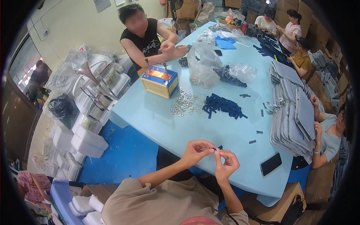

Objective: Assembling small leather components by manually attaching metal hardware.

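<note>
My left hand (195, 150) and my right hand (226, 165) meet just above the near edge of the light blue table (157, 123). Both pinch a small dark blue strip (219, 147) between their fingertips; whether a ring is on it I cannot tell. Farther out on the table lie a heap of small metal rings (185, 103) and, to its right, a pile of the same dark blue strips (222, 106).
A black phone (270, 164) lies right of my hands. Stacks of grey fabric pieces (292, 123) fill the right side, where a person in grey (330, 138) works. A yellow and blue box (160, 81), plastic bags (204, 62) and a person in black (144, 37) are across the table.
</note>
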Demonstrator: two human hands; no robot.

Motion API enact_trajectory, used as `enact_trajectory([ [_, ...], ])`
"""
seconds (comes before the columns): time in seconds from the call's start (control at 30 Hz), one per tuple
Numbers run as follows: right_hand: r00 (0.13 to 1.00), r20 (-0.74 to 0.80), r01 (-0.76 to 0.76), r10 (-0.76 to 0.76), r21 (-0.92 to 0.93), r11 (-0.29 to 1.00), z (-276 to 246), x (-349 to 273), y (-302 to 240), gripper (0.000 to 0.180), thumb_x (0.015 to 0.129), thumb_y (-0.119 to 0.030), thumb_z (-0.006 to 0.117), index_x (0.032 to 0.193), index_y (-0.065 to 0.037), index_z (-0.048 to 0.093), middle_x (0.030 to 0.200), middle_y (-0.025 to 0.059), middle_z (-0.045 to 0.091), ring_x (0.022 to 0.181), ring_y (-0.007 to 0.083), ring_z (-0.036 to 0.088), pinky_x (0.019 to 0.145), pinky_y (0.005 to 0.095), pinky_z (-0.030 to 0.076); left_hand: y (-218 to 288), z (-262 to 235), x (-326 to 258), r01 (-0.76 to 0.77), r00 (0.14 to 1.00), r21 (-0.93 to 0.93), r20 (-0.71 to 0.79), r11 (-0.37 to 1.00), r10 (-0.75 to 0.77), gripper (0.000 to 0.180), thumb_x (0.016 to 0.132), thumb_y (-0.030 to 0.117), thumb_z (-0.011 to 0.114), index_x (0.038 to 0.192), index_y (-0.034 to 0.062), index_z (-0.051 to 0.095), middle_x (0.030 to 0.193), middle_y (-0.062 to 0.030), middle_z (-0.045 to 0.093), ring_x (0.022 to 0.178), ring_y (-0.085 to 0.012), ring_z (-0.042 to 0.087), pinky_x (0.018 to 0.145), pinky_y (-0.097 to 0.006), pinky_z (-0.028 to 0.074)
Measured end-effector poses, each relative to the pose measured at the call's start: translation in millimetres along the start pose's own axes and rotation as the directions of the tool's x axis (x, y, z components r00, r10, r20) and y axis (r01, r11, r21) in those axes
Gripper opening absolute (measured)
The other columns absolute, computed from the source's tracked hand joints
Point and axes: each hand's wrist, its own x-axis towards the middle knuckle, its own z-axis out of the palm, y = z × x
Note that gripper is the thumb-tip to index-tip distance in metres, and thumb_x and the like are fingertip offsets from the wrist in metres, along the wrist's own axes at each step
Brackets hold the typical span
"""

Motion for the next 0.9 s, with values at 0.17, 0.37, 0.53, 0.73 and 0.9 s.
enact_trajectory([
  [0.17, 0.987, 0.016, -0.16, 0.162, -0.068, 0.985, -9.9, 8.4, -1.9, 0.012, 0.086, 0.007, 0.077, 0.094, 0.002, 0.069, 0.093, 0.0113, 0.074, 0.085, 0.0144, 0.071, 0.076, 0.0269, 0.058, 40.9, -35.8, 32.1, -0.195, 0.981, 0.339, 0.054, 0.92, 0.188, 0.009, 0.09, -0.001, 0.077, 0.099, -0.0018, 0.076, 0.104, -0.0087, 0.076, 0.099, -0.0144, 0.07, 0.089, -0.031, 0.057],
  [0.37, 0.964, -0.021, -0.265, 0.266, -0.18, 0.947, -52.9, 16.2, 28.8, 0.005, 0.094, -0.002, 0.072, 0.097, 0.001, 0.069, 0.094, 0.0083, 0.073, 0.087, 0.0145, 0.071, 0.073, 0.0268, 0.057, 197.7, -145.2, 136.0, -0.419, 0.769, 0.904, 0.308, 0.078, 0.561, 0.019, 0.085, -0.006, 0.072, 0.101, 0.0017, 0.077, 0.098, -0.0086, 0.078, 0.092, -0.0185, 0.075, 0.081, -0.03, 0.057],
  [0.53, 0.939, -0.083, -0.343, 0.333, -0.183, 0.921, -79.3, 10.2, 47.8, 0.003, 0.097, -0.001, 0.065, 0.099, 0.001, 0.067, 0.097, 0.0084, 0.072, 0.084, 0.0144, 0.07, 0.07, 0.0263, 0.056, 267.4, -221.2, 195.2, -0.287, 0.816, 0.957, 0.27, -0.048, 0.511, 0.017, 0.085, 0.0, 0.073, 0.101, -0.0001, 0.077, 0.092, -0.0153, 0.077, 0.083, -0.0247, 0.075, 0.078, -0.034, 0.058],
  [0.73, 0.926, -0.137, -0.375, 0.353, -0.203, 0.905, -100.4, 2.5, 66.4, 0.003, 0.096, 0.0, 0.064, 0.098, 0.001, 0.067, 0.096, 0.0076, 0.072, 0.079, 0.012, 0.067, 0.069, 0.0262, 0.056, 275.0, -245.0, 224.0, -0.312, 0.841, 0.917, 0.389, -0.25, 0.377, 0.016, 0.082, 0.004, 0.074, 0.098, 0.0009, 0.076, 0.086, -0.0173, 0.072, 0.082, -0.033, 0.069, 0.076, -0.041, 0.055],
  [0.9, 0.924, -0.137, -0.379, 0.356, -0.211, 0.901, -96.5, 5.4, 67.2, 0.003, 0.096, -0.001, 0.065, 0.097, 0.001, 0.067, 0.094, 0.0071, 0.072, 0.078, 0.0109, 0.066, 0.068, 0.0259, 0.056, 274.6, -240.4, 228.6, -0.365, 0.829, 0.865, 0.471, -0.344, 0.302, 0.013, 0.083, 0.001, 0.074, 0.095, 0.0007, 0.076, 0.086, -0.016, 0.073, 0.083, -0.0319, 0.071, 0.076, -0.04, 0.056],
])
